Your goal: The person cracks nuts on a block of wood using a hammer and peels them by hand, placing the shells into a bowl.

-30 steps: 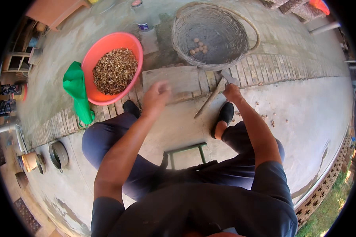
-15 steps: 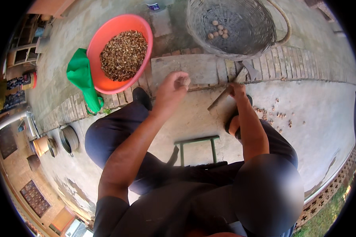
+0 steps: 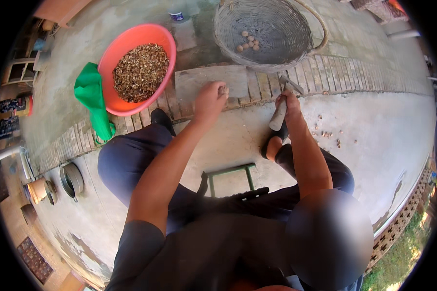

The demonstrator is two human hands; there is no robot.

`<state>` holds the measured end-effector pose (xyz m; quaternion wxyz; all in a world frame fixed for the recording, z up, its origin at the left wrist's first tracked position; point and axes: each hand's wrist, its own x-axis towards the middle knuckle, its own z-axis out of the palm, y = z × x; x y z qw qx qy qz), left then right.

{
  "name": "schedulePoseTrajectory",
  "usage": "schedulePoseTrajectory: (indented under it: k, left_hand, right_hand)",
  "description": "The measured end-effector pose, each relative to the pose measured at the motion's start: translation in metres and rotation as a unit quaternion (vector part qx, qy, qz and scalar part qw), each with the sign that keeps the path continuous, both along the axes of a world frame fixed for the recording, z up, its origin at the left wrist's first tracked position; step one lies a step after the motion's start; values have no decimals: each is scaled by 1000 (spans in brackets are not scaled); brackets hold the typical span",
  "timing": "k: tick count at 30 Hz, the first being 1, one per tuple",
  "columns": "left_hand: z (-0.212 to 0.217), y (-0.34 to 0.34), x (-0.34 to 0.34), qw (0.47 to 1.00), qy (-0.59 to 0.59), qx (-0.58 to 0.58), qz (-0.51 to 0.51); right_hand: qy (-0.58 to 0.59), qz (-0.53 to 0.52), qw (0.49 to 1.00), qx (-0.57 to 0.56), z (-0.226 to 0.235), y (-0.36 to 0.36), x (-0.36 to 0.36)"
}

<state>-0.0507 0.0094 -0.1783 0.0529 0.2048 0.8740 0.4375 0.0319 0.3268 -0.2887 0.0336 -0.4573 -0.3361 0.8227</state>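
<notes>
Upper middle of the frame, on a flat stone slab (image 3: 211,80) set in the brick strip, left hand (image 3: 210,99) pinches a small nut (image 3: 223,90), fingers clenched on it. Right hand (image 3: 289,102), just right of it, grasps a hammer (image 3: 281,109); handle runs lower-left to upper-right, metal head pointing up-right near the wicker basket (image 3: 281,48) with few nuts inside. Orange basin (image 3: 165,39) of shells upper left, green cloth (image 3: 92,97) beside it. Shell bits scattered on concrete, right.
</notes>
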Motion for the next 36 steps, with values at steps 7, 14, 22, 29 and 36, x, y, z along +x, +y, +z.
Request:
schedulePoseTrajectory:
  k: [7,14,22,29,36]
  left_hand:
    - [-20,7,-10,997,75,-7,-24]
    - [-31,8,-9,993,102,-48,-15]
    - [-34,1,-10,991,123,-41,-21]
    - [-31,3,-8,991,120,-57,-6]
    - [-33,6,-5,992,126,-22,-6]
  right_hand:
    - [-53,47,971,229,118,-41,50]
    - [104,74,952,279,192,-113,68]
    - [-25,357,811,463,174,-159,50]
    - [-23,403,707,580,175,-189,41]
    - [-31,413,699,583,182,-187,41]
